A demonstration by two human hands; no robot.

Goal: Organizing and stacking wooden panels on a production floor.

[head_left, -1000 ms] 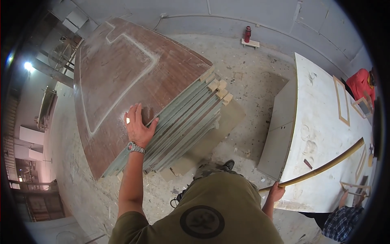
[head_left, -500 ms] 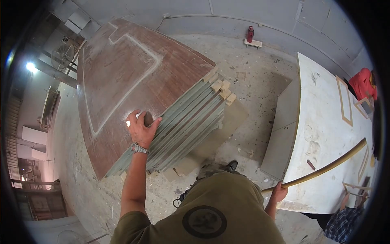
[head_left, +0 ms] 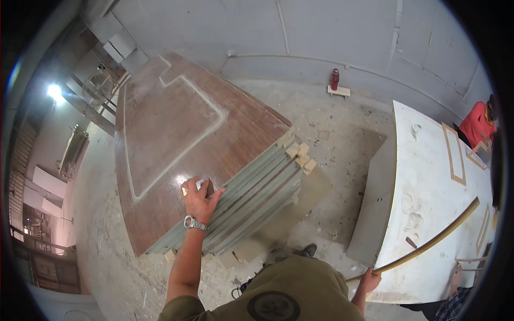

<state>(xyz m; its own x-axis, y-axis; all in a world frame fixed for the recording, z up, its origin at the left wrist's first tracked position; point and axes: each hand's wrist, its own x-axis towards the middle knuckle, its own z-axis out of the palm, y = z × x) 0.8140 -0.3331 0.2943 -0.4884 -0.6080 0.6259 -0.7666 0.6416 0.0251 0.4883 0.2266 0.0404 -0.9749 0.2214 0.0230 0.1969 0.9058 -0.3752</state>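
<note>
My left hand is over the near right edge of a reddish-brown wood-look panel, a watch on its wrist. The fingers and thumb curve around a small brown piece, whose kind I cannot make out. This panel tops a stack of greenish-edged boards, with small wood blocks jutting out at the right corner. Down at the right, my right hand is closed around a long yellow-brown strip. The strip slants up and right over a white-topped table.
Thin wooden frames lie on the white table, with a small dark-handled tool near the strip. A person in red and one in a checked sleeve are at its right. A red flask stands by the grey wall.
The whole view has tilted, so the stack, table and flask appear lower. My left hand stays at the panel's edge with the brown piece; my right hand keeps hold of the strip.
</note>
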